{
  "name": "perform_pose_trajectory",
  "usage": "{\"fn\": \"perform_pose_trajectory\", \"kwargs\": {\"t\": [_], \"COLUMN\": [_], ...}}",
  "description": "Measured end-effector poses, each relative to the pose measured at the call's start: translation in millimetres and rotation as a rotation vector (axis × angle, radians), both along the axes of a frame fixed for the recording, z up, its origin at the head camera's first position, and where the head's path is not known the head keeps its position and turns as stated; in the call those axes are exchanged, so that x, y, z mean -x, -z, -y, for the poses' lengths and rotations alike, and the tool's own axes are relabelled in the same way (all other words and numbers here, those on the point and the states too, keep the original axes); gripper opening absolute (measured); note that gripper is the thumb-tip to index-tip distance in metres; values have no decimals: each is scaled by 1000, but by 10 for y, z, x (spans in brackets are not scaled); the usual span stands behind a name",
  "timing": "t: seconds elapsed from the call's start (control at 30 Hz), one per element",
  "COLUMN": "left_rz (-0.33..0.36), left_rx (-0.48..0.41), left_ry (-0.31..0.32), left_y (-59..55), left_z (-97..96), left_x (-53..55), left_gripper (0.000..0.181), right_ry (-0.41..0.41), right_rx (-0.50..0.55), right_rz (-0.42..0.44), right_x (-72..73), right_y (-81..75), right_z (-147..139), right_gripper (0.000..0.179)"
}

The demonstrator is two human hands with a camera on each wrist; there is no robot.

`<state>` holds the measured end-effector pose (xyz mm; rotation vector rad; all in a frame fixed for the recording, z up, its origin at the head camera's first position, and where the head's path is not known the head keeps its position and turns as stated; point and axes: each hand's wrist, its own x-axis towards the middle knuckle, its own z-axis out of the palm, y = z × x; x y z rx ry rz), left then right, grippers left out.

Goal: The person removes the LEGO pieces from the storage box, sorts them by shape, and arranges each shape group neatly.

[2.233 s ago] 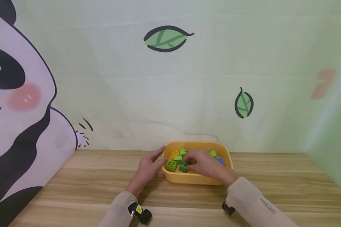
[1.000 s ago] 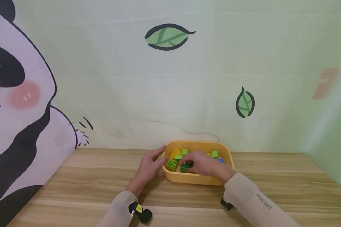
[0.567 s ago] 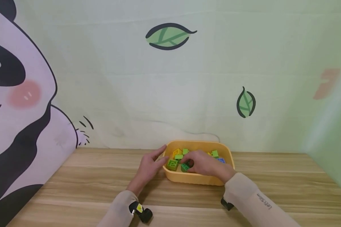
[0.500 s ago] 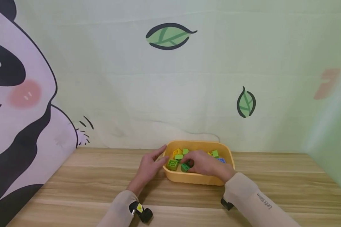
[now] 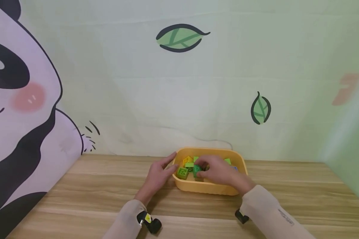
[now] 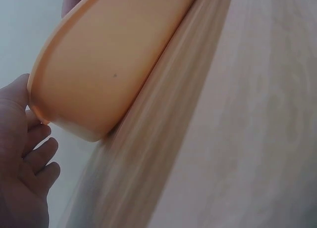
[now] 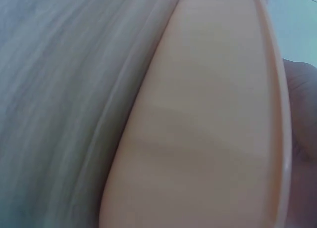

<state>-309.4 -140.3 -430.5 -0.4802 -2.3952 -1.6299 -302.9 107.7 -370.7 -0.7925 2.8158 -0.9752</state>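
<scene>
In the head view, my right hand (image 5: pixel 216 170) reaches into a yellow plastic bin (image 5: pixel 209 188) and pinches a dark green toy brick (image 5: pixel 196 170) between thumb and fingers. Light green bricks lie to its left, one of them (image 5: pixel 182 173) by the bin's left end, with a yellow brick (image 5: pixel 187 161) behind. My left hand (image 5: pixel 159 176) holds the bin's left rim, thumb over the edge. In the left wrist view, the left thumb and fingers (image 6: pixel 37 159) meet the rim of the bin (image 6: pixel 99 65). The right wrist view shows the bin's long side wall (image 7: pixel 198 114), which hides the bricks.
The bin stands on a wood-grain table (image 5: pixel 86 189), close to a pale green wall cloth (image 5: pixel 131 99) printed with leaves and a panda. Another light green brick (image 5: pixel 227 161) and a partly covered blue brick (image 5: pixel 235 168) lie at the bin's right end.
The dark green brick has been turned and drawn up a little within my right fingers, its studs now facing more toward me. My left hand stays at the rim.
</scene>
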Motion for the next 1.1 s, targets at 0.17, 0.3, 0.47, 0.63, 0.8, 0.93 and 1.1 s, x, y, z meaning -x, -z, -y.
{"fn": "perform_pose_trajectory", "kwargs": {"t": [0.17, 0.3, 0.47, 0.63, 0.8, 0.93, 1.1], "left_rz": [9, 20, 10, 17, 27, 42, 43], "left_rx": [3, 2, -4, -2, -5, -15, 2], "left_ry": [-1, -1, 5, 1, -1, 0, -12], "left_y": [-1, 5, 13, -3, -20, -24, -18], "left_z": [3, -1, 0, -6, -19, -23, -11], "left_x": [-4, 3, 3, -11, -26, -40, -39], "left_gripper": [51, 51, 51, 51, 52, 52, 52], "right_ry": [7, 24, 51, 68, 72, 51, 14], "right_rx": [47, 84, 120, 151, 163, 176, 181], "right_rz": [-33, -68, -87, -121, -155, -168, -197], "right_x": [-62, -130, -213, -277, -327, -371, -453], "right_y": [-30, -36, -39, -48, -66, -82, -112], "right_z": [-29, -48, -51, -68, -103, -118, -125], "right_gripper": [32, 35, 40, 39, 37, 35, 34]}}
